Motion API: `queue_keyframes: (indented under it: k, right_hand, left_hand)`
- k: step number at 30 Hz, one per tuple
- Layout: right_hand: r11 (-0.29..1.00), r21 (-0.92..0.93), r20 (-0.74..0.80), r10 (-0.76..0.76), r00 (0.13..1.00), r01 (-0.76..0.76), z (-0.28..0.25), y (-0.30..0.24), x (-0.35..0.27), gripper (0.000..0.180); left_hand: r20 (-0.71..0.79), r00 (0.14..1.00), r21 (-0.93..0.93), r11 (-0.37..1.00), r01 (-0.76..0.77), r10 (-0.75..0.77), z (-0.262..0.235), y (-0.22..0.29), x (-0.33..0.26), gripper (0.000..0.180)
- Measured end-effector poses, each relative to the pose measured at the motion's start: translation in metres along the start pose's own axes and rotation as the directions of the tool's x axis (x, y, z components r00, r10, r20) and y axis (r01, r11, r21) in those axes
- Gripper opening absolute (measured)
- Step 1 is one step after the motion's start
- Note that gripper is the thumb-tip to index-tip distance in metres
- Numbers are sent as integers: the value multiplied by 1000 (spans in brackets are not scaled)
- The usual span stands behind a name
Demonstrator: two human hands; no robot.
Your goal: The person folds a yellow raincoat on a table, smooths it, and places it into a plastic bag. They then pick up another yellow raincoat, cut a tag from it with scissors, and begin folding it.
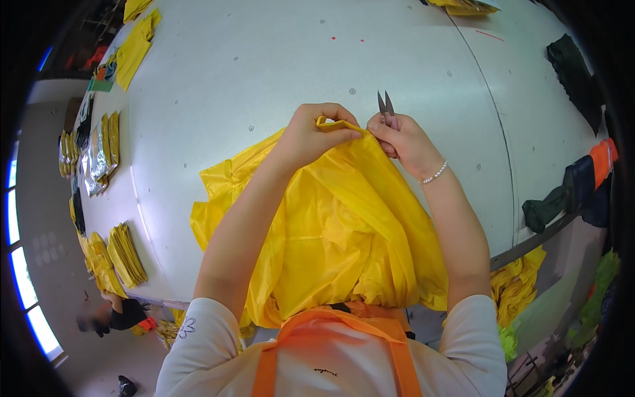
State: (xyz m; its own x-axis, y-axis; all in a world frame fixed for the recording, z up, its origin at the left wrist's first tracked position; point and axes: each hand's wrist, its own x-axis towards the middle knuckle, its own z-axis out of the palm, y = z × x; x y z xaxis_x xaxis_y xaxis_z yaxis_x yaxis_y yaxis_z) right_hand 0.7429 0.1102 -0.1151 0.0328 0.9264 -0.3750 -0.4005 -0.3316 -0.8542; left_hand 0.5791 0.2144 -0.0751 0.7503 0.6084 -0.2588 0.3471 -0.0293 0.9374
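Observation:
A shiny yellow garment [331, 218] lies bunched over the table's near edge and hangs toward my lap. My left hand [314, 132] is closed on its upper edge, fingers and thumb pinching a folded seam. Close beside it, my right hand [407, 142] is closed around small scissors [386, 104], whose two dark blades point away from me, slightly apart. The thumb and fingers of that hand also touch the garment's edge. The handles are mostly hidden in the palm.
The large pale table [231, 86] spreads out ahead. Packed yellow bundles [126, 255] and clear bags [99, 152] line its left side. Dark cloth [574, 76] lies at the right, beyond an orange-and-navy piece [589, 172]. More yellow fabric [519, 284] is piled below the right edge.

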Motion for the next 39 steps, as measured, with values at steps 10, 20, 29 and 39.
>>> queue_keyframes:
  k: [10,20,29,39]
  right_hand:
    - [998,50,-158,-17,987,25,-10,4,-7,21]
    - [614,-740,-148,-546,825,274,4,19,-33,18]
    - [466,-834,-113,-668,736,294,13,26,-26,17]
    - [370,-896,-113,-728,676,248,21,28,-24,13]
  left_hand:
    - [-74,989,-9,991,-132,131,1,-13,-9,4]
    - [-110,987,-170,980,99,-119,9,-8,-1,12]
    - [-99,984,-368,924,103,-149,10,-12,6,16]
    - [-79,978,-505,854,126,-192,12,-22,7,14]
